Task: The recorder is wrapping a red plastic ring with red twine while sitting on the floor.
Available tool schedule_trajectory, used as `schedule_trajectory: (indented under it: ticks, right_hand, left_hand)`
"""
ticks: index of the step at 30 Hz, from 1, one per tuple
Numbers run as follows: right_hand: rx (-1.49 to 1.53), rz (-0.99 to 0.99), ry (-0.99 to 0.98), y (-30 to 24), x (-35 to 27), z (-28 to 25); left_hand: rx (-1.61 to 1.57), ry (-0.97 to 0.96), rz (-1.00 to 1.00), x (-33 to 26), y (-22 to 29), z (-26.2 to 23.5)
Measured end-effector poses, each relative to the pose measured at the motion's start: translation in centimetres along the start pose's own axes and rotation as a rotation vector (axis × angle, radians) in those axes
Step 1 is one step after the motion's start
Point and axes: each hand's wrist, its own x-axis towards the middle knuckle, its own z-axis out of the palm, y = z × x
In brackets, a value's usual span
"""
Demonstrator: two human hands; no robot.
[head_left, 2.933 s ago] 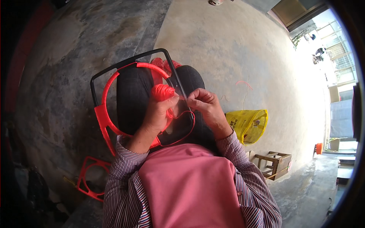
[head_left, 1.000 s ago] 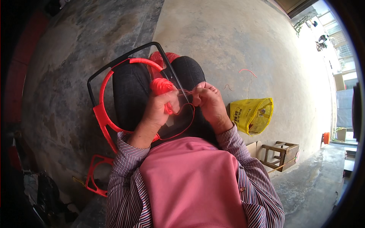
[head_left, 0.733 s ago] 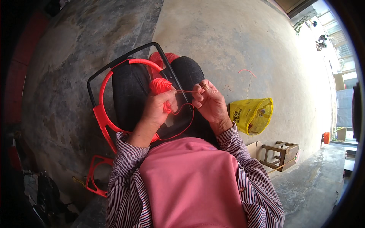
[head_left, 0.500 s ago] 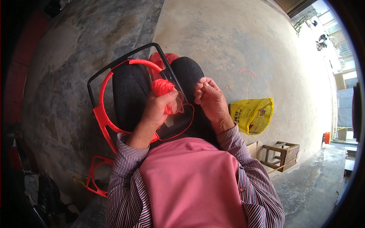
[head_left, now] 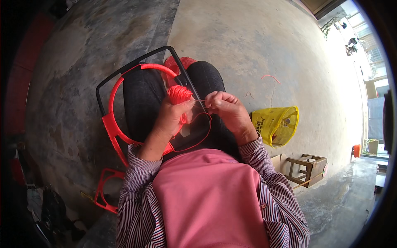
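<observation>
Left hand of mine was curled around a ball of red cord, fingers closed on it from below, the ball sticking up above my thumb; it sat over my lap, just against the black bar of the frame; right hand was beside it, almost touching, its fingertips pinched shut on a thin strand that ran the short way across to the ball; whether that hand held anything more than the strand, I could not tell.

Frame lay tilted across my knees, a black rounded rectangle with a red hoop inside it; the hoop's left side was thickly wound in red, while its right side near my hands was only a thin red loop; part of the hoop passed under my left wrist. Something red showed past the frame's far edge, between my knees; I could not make out what it was.

On the concrete floor to my right a yellow bag lay crumpled, near my right sleeve; a small wooden stool stood just beyond it; a few loose red scraps lay farther out. Low on my left, a second red frame rested on the floor, well apart from my hands.
</observation>
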Motion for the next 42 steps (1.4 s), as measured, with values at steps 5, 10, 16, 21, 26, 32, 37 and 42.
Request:
schedule_trajectory:
  ticks: [5, 10, 16, 21, 26, 32, 37, 42]
  right_hand:
    - [0.460, -0.200, -0.355, 0.7, 0.2, -0.8]
    - [-0.222, 0.134, -0.218, -1.0, -1.1, 0.7]
    - [-0.692, -0.235, -0.082, -4.0, -1.6, 2.3]
    - [-1.783, -0.536, -0.082, -3.3, -1.1, 5.2]
    - [-1.740, -0.450, 0.010, -2.0, -0.1, 3.8]
    - [-0.503, 0.227, -0.086, -2.3, -0.8, 0.0]
    - [-0.079, 0.220, 0.030, -1.0, -1.3, -0.4]
    - [0.076, 0.275, 0.238, 0.5, 0.4, -1.2]
  left_hand:
    - [0.049, 0.004, -0.026, 0.4, -1.0, -0.4]
    - [0.294, 0.021, -0.002, -0.2, 0.4, 1.1]
    - [0.892, 0.057, 0.354, 0.4, 0.3, 1.0]
    - [1.461, 0.076, 0.413, 0.2, 0.2, 1.9]
    - [1.288, -0.105, 0.537, -0.2, 0.8, 2.4]
    - [0.438, 0.122, 0.469, 0.2, 0.4, 1.5]
    - [0.263, -0.024, 0.122, -0.1, 0.7, 0.7]
    - [0.269, -0.311, 0.009, -0.7, 1.8, 1.1]
